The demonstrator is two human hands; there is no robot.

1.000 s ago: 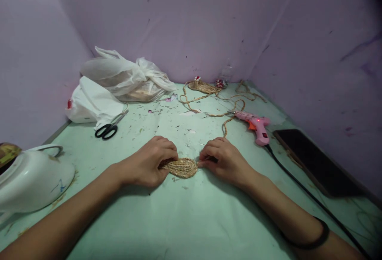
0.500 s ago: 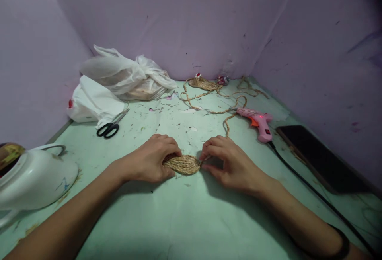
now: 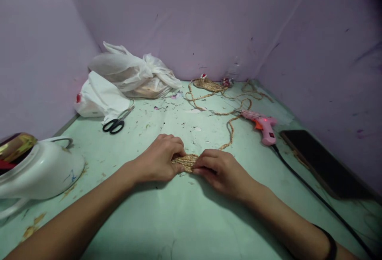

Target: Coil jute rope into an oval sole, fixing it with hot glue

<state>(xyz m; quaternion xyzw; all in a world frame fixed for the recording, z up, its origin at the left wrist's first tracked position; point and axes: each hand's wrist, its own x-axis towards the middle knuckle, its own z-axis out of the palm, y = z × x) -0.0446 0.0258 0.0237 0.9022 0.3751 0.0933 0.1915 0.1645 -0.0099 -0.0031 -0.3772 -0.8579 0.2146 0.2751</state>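
Between my two hands is a flat oval piece of coiled braided rope (image 3: 187,162), shaped like a small sole. My left hand (image 3: 163,157) is closed on its left end, thumb below and fingers above. At the right end my right hand (image 3: 219,169) pinches the edge, its fingertips covering that part. A loose length of braided rope (image 3: 231,130) trails from behind my right hand towards the back. The pink glue gun (image 3: 262,124) lies to the right with its red light on and its nozzle towards the rope.
Black-handled scissors (image 3: 115,125), a white cloth-like bundle (image 3: 103,94) and a plastic bag (image 3: 134,75) are at the left back. A white pot (image 3: 56,172) stands far left. A finished-looking rope sole (image 3: 209,85) lies at the back. A phone (image 3: 319,160) and black cord (image 3: 310,188) are right.
My right hand has moved left and closed over the right end of the rope piece, covering more of it. The whole view has shifted slightly.
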